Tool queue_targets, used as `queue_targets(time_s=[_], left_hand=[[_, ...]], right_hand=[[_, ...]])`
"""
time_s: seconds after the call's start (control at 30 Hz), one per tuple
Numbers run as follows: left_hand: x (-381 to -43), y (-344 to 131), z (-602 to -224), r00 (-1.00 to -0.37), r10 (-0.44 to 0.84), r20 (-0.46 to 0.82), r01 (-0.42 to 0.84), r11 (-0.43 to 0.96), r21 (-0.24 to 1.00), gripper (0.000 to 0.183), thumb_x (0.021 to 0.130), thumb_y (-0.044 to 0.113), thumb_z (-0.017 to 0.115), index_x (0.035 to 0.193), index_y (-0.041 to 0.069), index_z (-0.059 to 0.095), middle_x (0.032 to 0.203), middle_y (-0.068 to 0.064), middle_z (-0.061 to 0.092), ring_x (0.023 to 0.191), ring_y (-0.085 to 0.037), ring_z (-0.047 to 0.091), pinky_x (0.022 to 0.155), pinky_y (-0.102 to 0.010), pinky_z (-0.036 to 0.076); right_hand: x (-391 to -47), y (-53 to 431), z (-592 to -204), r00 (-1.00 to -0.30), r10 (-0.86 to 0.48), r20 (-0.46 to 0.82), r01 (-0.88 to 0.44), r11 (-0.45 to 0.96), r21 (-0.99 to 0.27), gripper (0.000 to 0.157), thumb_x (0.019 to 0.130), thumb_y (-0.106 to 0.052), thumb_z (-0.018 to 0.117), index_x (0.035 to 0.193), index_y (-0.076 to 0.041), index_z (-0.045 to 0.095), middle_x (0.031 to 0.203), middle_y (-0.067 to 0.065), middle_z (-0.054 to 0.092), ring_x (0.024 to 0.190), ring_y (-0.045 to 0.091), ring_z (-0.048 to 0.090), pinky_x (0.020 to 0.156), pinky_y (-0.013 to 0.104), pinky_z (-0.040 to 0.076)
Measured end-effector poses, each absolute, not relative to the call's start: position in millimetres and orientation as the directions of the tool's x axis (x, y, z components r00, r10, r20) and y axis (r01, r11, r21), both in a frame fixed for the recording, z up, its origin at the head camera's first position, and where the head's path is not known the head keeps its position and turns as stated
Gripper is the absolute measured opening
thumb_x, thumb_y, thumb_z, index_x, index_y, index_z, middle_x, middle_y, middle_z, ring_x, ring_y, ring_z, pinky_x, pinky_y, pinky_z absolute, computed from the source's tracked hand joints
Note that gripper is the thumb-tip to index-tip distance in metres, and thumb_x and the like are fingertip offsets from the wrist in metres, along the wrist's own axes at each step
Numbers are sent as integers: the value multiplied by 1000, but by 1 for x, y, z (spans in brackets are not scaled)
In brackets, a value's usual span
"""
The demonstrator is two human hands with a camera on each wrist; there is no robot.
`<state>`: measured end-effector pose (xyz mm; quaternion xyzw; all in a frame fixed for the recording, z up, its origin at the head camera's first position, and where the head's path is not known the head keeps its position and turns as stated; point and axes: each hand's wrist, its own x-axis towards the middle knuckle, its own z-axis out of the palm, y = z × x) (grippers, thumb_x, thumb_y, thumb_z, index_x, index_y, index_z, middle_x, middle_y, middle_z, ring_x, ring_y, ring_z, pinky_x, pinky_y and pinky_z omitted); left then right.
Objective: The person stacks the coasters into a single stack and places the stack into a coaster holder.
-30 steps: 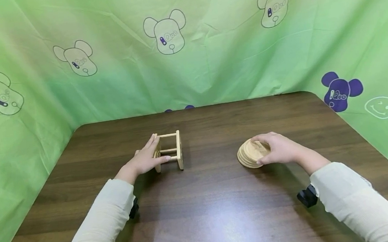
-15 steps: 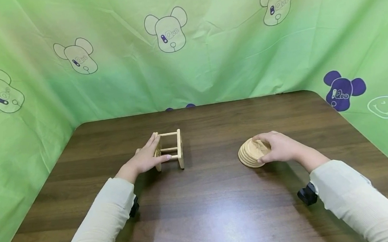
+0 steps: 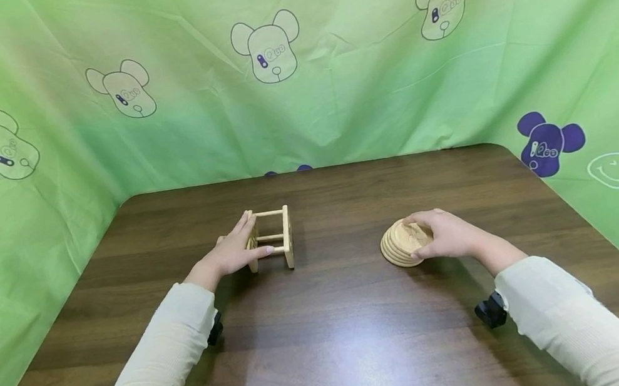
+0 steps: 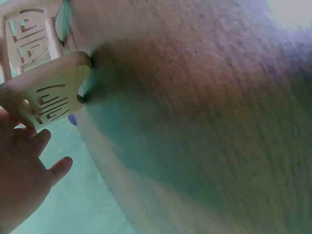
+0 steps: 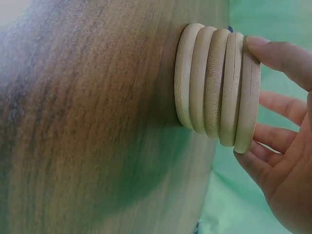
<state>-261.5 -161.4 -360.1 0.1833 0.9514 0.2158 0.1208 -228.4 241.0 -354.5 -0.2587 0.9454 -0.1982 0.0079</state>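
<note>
A light wooden rack [image 3: 287, 238] stands left of centre on the table. Thin rods join its side panels, and the left wrist view shows cut-out patterns in the panels [image 4: 53, 97]. My left hand [image 3: 230, 250] rests over its left side with fingers and thumb extended, covering part of it. To the right lies a stack of several round wooden coasters [image 3: 392, 248], slightly staggered. My right hand [image 3: 445, 235] holds the topmost coaster [image 5: 248, 97] by its rim, thumb on one edge and fingertips on the opposite edge. That coaster still lies against the stack.
The dark wood-grain table [image 3: 345, 315] carries both things, with bare surface between them. A green cloth [image 3: 336, 121] printed with bear heads hangs behind and beside it. Black wrist cameras [image 3: 490, 311] sit under the pale sleeves [image 3: 560, 311].
The head view has shifted slightly. Both hands, the rack and the coasters keep the same places relative to each other.
</note>
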Motion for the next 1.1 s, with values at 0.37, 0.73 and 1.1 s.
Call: queue_targets(time_s=[0.37, 0.73, 1.1], left_hand=[[-265, -161, -355, -901, 408, -147, 304, 835, 458, 91, 77, 57, 50, 139, 5, 8, 143, -11, -1, 128, -28, 9, 95, -57, 6], [-263, -160, -351, -908, 399, -126, 292, 819, 493, 91, 76, 47, 58, 139, 5, 8, 143, -15, -2, 129, -29, 0, 94, -58, 6], [-257, -134, -334, -854, 520, -1, 438, 720, 538, 74, 81, 35, 58, 136, 2, 22, 139, -15, 23, 127, -28, 14, 98, -47, 12]], right_hand=[[-226, 240, -354, -857, -501, 120, -503, 763, -406, 60, 65, -23, 72, 112, 7, 50, 109, 23, 53, 100, 39, 44, 83, 49, 32], [-223, 245, -355, -915, -394, 82, -378, 772, -511, 56, 82, -28, 58, 121, 9, 42, 117, 27, 46, 109, 41, 38, 88, 51, 28], [-211, 264, -360, -965, -257, 51, -233, 751, -617, 55, 86, -31, 52, 123, 8, 39, 114, 28, 47, 104, 40, 45, 84, 48, 34]])
